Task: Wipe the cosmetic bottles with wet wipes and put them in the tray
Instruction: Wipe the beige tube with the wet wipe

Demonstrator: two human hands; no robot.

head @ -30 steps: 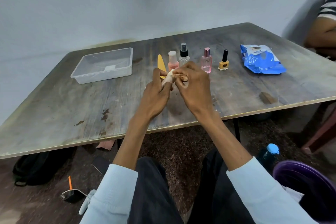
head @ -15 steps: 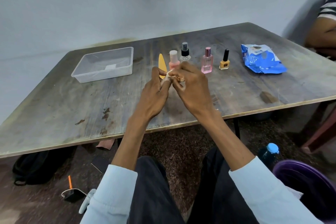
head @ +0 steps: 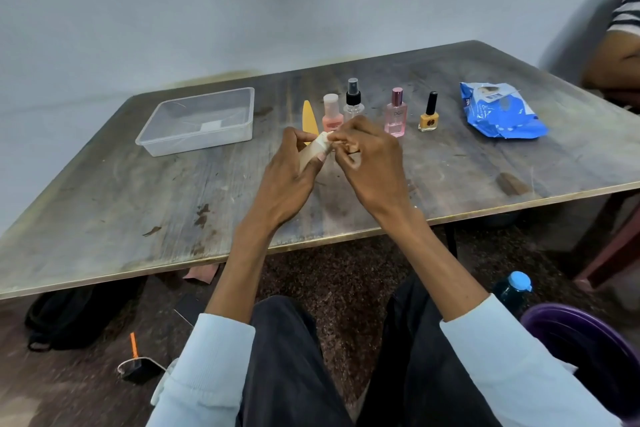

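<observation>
My left hand [head: 291, 177] grips a small beige tube [head: 311, 151] above the middle of the table. My right hand [head: 367, 163] pinches a bit of white wet wipe [head: 323, 140] against the tube's upper end, its fingers hiding most of the wipe. Behind my hands stand a pink bottle with a white cap [head: 332, 116], a clear spray bottle [head: 353, 99], a pink perfume bottle [head: 396, 114] and a yellow nail polish [head: 428, 118]. An orange pointed piece [head: 307, 116] lies left of them. The clear plastic tray [head: 152, 146] sits at the far left.
A blue pack of wet wipes [head: 498, 113] lies at the far right of the table. Another person's arm [head: 620, 59] is at the right edge. On the floor are a blue-capped bottle [head: 514, 289], a purple bucket [head: 581, 350] and a black bag [head: 69, 319].
My hands stay together on the tube; the right fingers have shifted slightly along its upper end. The bottles and the tray have not moved.
</observation>
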